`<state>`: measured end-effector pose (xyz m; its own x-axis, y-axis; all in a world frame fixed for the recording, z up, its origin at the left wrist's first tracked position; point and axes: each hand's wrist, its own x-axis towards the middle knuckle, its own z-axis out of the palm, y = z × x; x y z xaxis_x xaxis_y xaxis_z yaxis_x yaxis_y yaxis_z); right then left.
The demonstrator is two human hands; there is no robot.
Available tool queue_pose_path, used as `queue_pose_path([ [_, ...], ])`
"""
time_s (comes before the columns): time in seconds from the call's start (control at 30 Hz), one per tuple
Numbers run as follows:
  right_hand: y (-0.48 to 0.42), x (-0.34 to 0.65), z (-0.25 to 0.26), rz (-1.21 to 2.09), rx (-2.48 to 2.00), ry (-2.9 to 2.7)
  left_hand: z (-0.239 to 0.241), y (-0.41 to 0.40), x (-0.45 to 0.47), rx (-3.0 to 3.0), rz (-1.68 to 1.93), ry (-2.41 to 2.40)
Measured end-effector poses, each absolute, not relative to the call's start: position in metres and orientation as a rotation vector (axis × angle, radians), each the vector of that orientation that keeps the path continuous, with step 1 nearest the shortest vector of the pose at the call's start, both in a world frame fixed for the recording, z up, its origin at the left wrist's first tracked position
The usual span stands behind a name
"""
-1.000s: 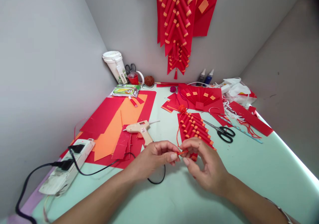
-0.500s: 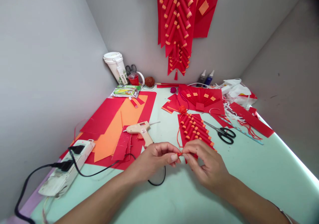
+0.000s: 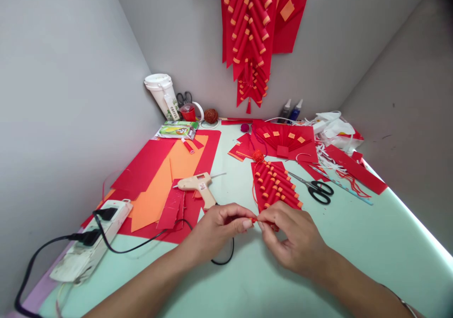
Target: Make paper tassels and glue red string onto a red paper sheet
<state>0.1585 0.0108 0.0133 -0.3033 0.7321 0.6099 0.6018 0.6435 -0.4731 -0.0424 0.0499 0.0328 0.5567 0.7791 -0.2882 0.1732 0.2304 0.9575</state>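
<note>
Low over the table, my left hand [image 3: 228, 222] is closed, thumb and forefinger pinching a small bit of red-orange yarn [image 3: 254, 220]. My right hand [image 3: 292, 233] pinches the same yarn just to the right, its fingertips almost meeting the left ones. A strand runs up from there to a red-orange yarn ball [image 3: 258, 155]. Just behind my hands lies a red paper piece with rolled paper firecrackers [image 3: 275, 181], partly covered by my right hand. The finest part of the yarn between my fingertips is too small to make out.
A glue gun [image 3: 198, 184] lies left of centre, its black cord looping to a power strip [image 3: 92, 238]. Black-handled scissors [image 3: 316, 189] lie to the right. Red and orange paper sheets [image 3: 152, 200] cover the left side. Glue bottles [image 3: 295, 111] stand against the back wall.
Both hands keep their pinch on the yarn, with the fingertips slightly farther apart. The whole view has shifted a little.
</note>
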Motion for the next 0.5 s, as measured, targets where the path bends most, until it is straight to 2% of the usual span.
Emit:
queue_pose_path([
  [0.5, 0.0111, 0.1598, 0.0092, 0.301, -0.987, -2.039, 0.0376, 0.0491, -0.0416, 1.355, 0.509, 0.956],
])
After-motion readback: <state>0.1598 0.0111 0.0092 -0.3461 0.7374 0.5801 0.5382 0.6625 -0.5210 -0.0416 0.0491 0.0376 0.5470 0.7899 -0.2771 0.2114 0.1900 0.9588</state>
